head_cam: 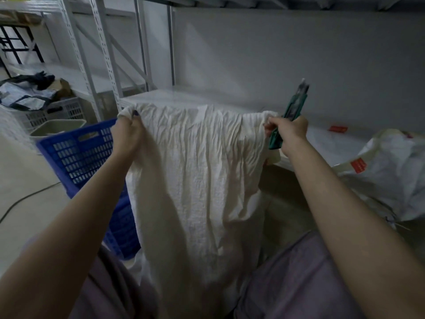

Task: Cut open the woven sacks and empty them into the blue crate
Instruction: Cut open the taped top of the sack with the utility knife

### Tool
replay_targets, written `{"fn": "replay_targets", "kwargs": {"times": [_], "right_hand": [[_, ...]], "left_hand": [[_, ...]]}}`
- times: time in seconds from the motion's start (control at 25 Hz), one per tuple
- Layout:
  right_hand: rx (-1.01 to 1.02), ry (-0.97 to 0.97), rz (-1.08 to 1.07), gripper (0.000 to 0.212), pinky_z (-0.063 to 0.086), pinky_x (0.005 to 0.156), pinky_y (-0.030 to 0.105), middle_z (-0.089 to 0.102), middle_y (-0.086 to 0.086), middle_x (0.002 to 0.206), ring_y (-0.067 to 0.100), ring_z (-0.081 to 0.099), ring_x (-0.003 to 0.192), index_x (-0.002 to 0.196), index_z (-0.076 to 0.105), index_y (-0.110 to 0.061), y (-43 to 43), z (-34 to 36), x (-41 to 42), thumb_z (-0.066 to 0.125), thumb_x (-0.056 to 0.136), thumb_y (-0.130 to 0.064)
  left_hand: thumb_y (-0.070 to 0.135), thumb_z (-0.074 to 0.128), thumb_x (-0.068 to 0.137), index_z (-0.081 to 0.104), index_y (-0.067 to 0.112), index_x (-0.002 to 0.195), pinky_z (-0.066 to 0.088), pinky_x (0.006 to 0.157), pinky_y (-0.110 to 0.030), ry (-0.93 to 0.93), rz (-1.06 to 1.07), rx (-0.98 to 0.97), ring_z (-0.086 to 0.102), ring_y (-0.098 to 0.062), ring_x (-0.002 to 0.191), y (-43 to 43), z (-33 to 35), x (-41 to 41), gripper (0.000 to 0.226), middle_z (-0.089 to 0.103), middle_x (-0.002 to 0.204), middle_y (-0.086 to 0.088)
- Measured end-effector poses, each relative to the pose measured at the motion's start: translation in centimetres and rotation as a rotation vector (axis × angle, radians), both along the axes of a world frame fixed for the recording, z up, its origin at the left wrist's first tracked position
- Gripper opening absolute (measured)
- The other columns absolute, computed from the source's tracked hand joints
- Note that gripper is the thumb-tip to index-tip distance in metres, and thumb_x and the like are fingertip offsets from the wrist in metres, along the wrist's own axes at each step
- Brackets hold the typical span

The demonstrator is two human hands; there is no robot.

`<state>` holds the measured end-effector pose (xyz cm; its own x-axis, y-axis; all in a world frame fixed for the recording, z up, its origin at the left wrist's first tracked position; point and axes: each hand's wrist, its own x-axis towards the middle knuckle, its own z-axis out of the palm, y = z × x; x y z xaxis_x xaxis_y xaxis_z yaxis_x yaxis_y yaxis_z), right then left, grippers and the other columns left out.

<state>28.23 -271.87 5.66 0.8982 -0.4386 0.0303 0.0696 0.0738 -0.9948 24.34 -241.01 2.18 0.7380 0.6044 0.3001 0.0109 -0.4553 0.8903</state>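
Observation:
A white woven sack [195, 176] hangs stretched between both hands in front of me, its lower end draped between my knees. My left hand [127, 134] grips its upper left corner. My right hand [288, 132] pinches the upper right corner while also holding a green utility knife [291, 113] that points up and away. The blue crate [82, 155] stands on the floor to the left, partly hidden behind the sack and my left arm.
A low white shelf [322, 139] runs behind the sack, with a small red tag [337, 128] on it. A second white sack with red labels [391, 171] lies at the right. A grey basket of bags [46, 107] and a beige bin [57, 126] stand far left.

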Motion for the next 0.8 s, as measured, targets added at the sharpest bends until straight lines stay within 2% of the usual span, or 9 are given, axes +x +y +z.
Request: {"fn": "replay_targets", "kwargs": {"times": [0.12,0.2,0.32,0.4,0.44,0.52,0.6,0.68,0.8], "right_hand": [[0.020,-0.071,-0.184,0.023,0.048,0.044,0.019,0.058,0.002,0.067,0.005,0.052,0.045,0.096,0.049,-0.007,-1.8,1.4,-0.4,0.066,0.082,-0.002],[0.030,-0.068,-0.122,0.025,0.049,0.045,0.020,0.056,0.001,0.067,0.006,0.053,0.046,0.095,0.049,-0.007,-2.2,2.0,-0.6,0.069,0.081,-0.003],[0.009,-0.035,0.166,0.024,0.049,0.046,0.022,0.058,0.007,0.064,0.012,0.055,0.044,0.088,0.052,-0.005,0.2,1.5,-1.5,0.072,0.078,0.002],[0.017,-0.044,0.411,0.021,0.044,0.040,0.018,0.056,0.003,0.049,0.009,0.051,0.037,0.075,0.053,-0.006,3.0,0.8,-2.6,0.069,0.078,0.009],[0.008,-0.048,0.532,0.025,0.043,0.039,0.018,0.054,0.000,0.044,0.008,0.050,0.035,0.070,0.052,-0.008,4.5,0.5,-3.2,0.067,0.078,0.011],[-0.047,-0.044,0.761,0.030,0.045,0.040,0.020,0.053,-0.001,0.046,0.009,0.051,0.037,0.069,0.049,-0.013,6.5,-0.2,-4.4,0.066,0.079,0.009],[-0.152,-0.063,0.891,0.026,0.046,0.043,0.024,0.053,0.000,0.049,0.015,0.052,0.039,0.074,0.049,-0.013,6.5,-1.1,-5.1,0.067,0.081,0.003],[-0.252,-0.077,0.788,0.020,0.048,0.044,0.025,0.057,0.000,0.048,0.016,0.054,0.040,0.079,0.052,-0.008,5.5,-2.2,-5.1,0.070,0.080,-0.001],[-0.305,0.044,0.447,0.023,0.050,0.044,0.025,0.061,0.008,0.056,0.013,0.058,0.040,0.092,0.060,0.004,3.2,-4.6,-3.9,0.074,0.077,-0.005]], "left_hand": [[0.027,0.030,0.101,0.051,0.000,0.121,0.042,0.090,-0.042,-0.001,0.180,0.106,0.052,-0.037,0.108,2.5,0.8,-1.1,0.040,0.055,0.118,-0.022],[0.026,0.032,0.100,0.053,0.004,0.119,0.041,0.090,-0.040,-0.046,0.147,0.052,0.054,-0.030,0.103,3.0,1.3,-1.5,0.036,0.056,0.112,-0.016],[0.043,0.046,0.094,0.058,0.008,0.092,0.045,0.075,-0.038,-0.021,-0.303,-0.055,0.055,-0.025,0.072,0.7,1.2,-1.7,0.038,0.055,0.081,-0.014],[0.061,0.060,0.080,0.064,0.009,0.087,0.052,0.080,-0.040,0.082,-0.593,-0.049,0.063,-0.034,0.081,-2.0,1.3,-2.2,0.053,0.063,0.090,-0.021],[0.058,0.066,0.075,0.069,0.014,0.087,0.054,0.081,-0.040,0.108,-0.694,0.022,0.065,-0.033,0.086,-3.6,1.1,-2.4,0.046,0.067,0.092,-0.017],[0.038,0.077,0.071,0.069,0.014,0.090,0.056,0.076,-0.039,0.079,-0.729,0.251,0.066,-0.026,0.086,-6.5,-0.2,-2.5,0.032,0.069,0.091,-0.010],[0.019,0.075,0.071,0.060,0.007,0.094,0.053,0.076,-0.040,0.033,-0.508,0.269,0.061,-0.025,0.088,-7.7,-2.0,-2.5,0.030,0.063,0.094,-0.011],[0.013,0.068,0.075,0.055,0.007,0.099,0.053,0.081,-0.040,0.070,-0.391,0.029,0.059,-0.024,0.093,-6.0,-4.2,-2.7,0.028,0.060,0.099,-0.011],[0.015,0.068,0.070,0.050,0.004,0.114,0.054,0.084,-0.047,0.090,-0.390,-0.287,0.059,-0.030,0.102,-3.3,-6.5,-3.2,0.048,0.058,0.110,-0.017]]}}
